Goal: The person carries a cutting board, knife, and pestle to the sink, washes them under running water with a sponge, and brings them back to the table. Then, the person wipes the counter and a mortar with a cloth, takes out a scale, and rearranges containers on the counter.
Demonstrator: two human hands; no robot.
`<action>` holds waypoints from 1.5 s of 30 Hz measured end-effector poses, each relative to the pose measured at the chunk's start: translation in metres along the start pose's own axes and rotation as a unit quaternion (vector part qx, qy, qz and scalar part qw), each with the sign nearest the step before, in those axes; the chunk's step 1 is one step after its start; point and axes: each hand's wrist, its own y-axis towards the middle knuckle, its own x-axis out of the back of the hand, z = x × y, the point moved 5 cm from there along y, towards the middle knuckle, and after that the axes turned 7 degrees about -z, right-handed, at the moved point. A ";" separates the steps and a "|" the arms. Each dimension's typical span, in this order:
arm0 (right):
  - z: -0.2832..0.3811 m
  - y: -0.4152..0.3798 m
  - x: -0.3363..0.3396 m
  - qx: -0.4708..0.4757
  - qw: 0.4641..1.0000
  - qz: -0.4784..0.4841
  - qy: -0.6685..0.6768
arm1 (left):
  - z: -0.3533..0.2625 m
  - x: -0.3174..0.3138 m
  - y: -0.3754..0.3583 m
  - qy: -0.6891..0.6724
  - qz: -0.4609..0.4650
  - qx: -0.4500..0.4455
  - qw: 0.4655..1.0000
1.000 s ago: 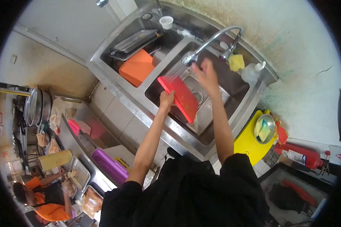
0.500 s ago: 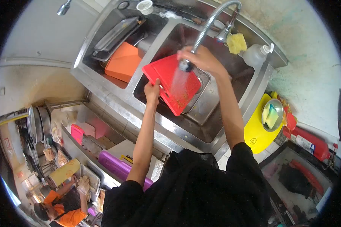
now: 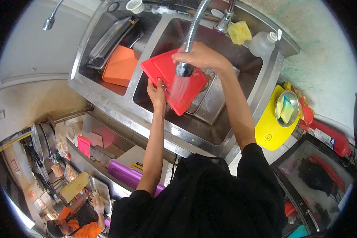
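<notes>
Over the right sink basin (image 3: 222,133), my left hand (image 3: 156,94) grips a red cutting board (image 3: 193,86) by its near edge, beside the handle slot. The board is tilted. My right hand (image 3: 204,55) is closed around the chrome spray head (image 3: 185,70) of a flexible faucet hose (image 3: 196,25). Water (image 3: 180,89) streams from the head onto the lower part of the board. Under the board, a metal tray (image 3: 214,105) lies in the basin, partly hidden.
The left basin holds an orange tray (image 3: 121,65) and dark metal pans (image 3: 109,39). A yellow sponge cloth (image 3: 239,32) and a soap bottle (image 3: 261,43) stand on the back ledge. At right, a metal bowl (image 3: 293,117) holds sponges. A co-worker in orange (image 3: 89,229) is at lower left.
Water now strikes the board closer to its handle slot. Brown bits seen on its lower corner earlier no longer show. The whole view has shifted slightly; both hands keep their holds.
</notes>
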 end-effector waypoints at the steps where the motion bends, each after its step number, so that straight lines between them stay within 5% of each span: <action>1: -0.005 -0.002 0.004 -0.020 0.999 0.011 -0.042 | 0.003 -0.002 0.001 -0.007 0.006 0.006 1.000; 5: -0.001 0.000 0.009 -0.032 0.995 0.016 -0.096 | 0.006 -0.007 0.002 -0.006 0.004 0.020 1.000; 8: 0.002 0.028 -0.013 0.092 0.991 -0.088 0.041 | 0.006 -0.008 0.007 -0.018 -0.074 -0.066 0.995; 11: 0.000 0.054 -0.012 0.047 0.987 -0.152 0.006 | -0.007 -0.014 -0.006 -0.035 0.002 0.065 0.997; 14: -0.007 0.061 0.001 -0.029 0.975 -0.209 -0.063 | -0.009 -0.016 -0.003 -0.026 -0.026 0.048 0.998; 17: -0.002 0.064 -0.006 0.066 0.972 -0.182 -0.136 | -0.015 -0.015 -0.001 0.060 -0.058 -0.011 0.996; 20: 0.005 0.044 -0.008 0.042 0.990 -0.109 -0.077 | -0.003 -0.016 0.006 0.029 -0.072 -0.076 0.994; 23: -0.011 0.073 -0.019 0.094 0.974 -0.177 -0.103 | 0.004 -0.014 0.005 0.170 -0.093 -0.094 0.977; 26: -0.021 0.085 -0.005 0.026 0.969 -0.237 -0.073 | -0.005 -0.039 -0.008 0.003 0.013 -0.058 0.998; 27: -0.024 0.080 0.006 0.002 0.955 -0.252 -0.155 | 0.020 -0.038 -0.004 -0.045 0.017 0.018 0.999; 30: -0.030 0.065 0.002 -0.020 0.972 -0.126 -0.200 | 0.028 -0.028 0.004 -0.025 0.053 0.122 0.991; 33: -0.022 0.021 0.005 0.009 0.982 -0.065 -0.177 | 0.020 -0.032 0.004 -0.007 0.080 0.107 0.991; 37: -0.020 -0.019 0.004 -0.056 0.990 -0.118 -0.058 | 0.010 -0.033 -0.002 -0.041 0.052 0.094 0.993; 39: -0.042 -0.030 -0.036 0.019 0.920 -0.240 0.311 | -0.001 -0.028 -0.016 -0.086 0.031 0.128 0.988; 40: -0.076 -0.036 -0.077 -0.047 0.930 -0.218 0.293 | -0.005 -0.024 -0.019 -0.080 0.022 0.112 0.990; 41: -0.074 -0.049 -0.105 0.014 0.971 -0.200 0.130 | -0.008 -0.021 -0.022 -0.075 0.013 0.097 0.992; 42: -0.077 -0.059 -0.128 -0.057 0.979 -0.136 -0.142 | -0.009 -0.017 -0.027 -0.068 0.005 0.085 0.994; 45: -0.102 -0.023 -0.125 -0.084 0.963 -0.220 -0.134 | -0.040 -0.008 -0.052 -0.076 0.043 0.099 0.991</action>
